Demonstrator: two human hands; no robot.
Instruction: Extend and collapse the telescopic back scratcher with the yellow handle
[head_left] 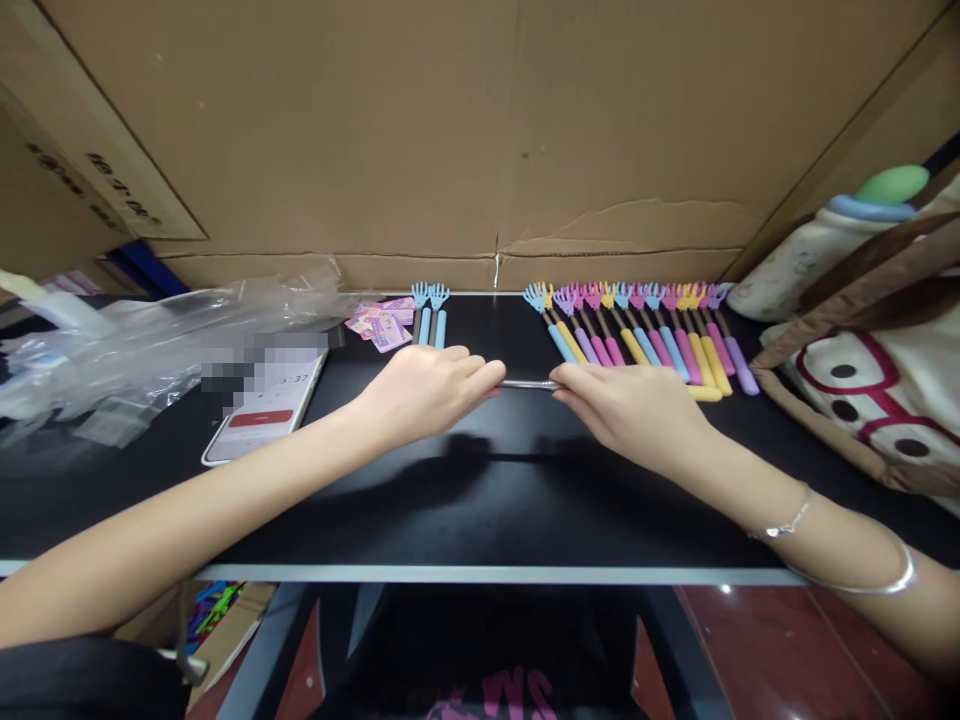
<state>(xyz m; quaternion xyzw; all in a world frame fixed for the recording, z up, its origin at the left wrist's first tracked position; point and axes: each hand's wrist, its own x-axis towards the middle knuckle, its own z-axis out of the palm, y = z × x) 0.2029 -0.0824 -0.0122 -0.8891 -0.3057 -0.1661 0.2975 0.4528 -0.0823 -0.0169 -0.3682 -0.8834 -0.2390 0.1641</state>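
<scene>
Black bench (465,520) boxed in by big sheets of cardboard (450,130) at the back and sides, so it's a pretty tight little work spot. Dead centre, the left hand (427,392) and right hand (634,408) face each other with a thin metal rod (529,384) running between them. Both hands are closed up, fingers curled and pinched round their own end of the rod, so only a short shiny stretch shows in the gap between the fingertips. The rod sits level, just above the bench top. Could be the shaft of a back scratcher like the others, but both ends are buried in the hands so I can't really tell.

Just behind the right hand there's a row of back scratchers (637,335) laid side by side, little claw heads pointing at the cardboard, handles in blue, yellow, purple and pink. One yellow handle (705,393) lies crosswise at the near end of the row, just beside the right hand. Behind the left hand are two blue scratchers (433,318) on their own, well apart from the row, with some pink cards (382,326) just beside them. Further left a phone (262,412) lies flat with its screen lit, next to a heap of clear plastic bags (142,345). On the far right a cream tote bag (877,390) leans in at the bench edge. The right wrist has a thin bracelet (787,524) and a silver bangle (889,580).
</scene>
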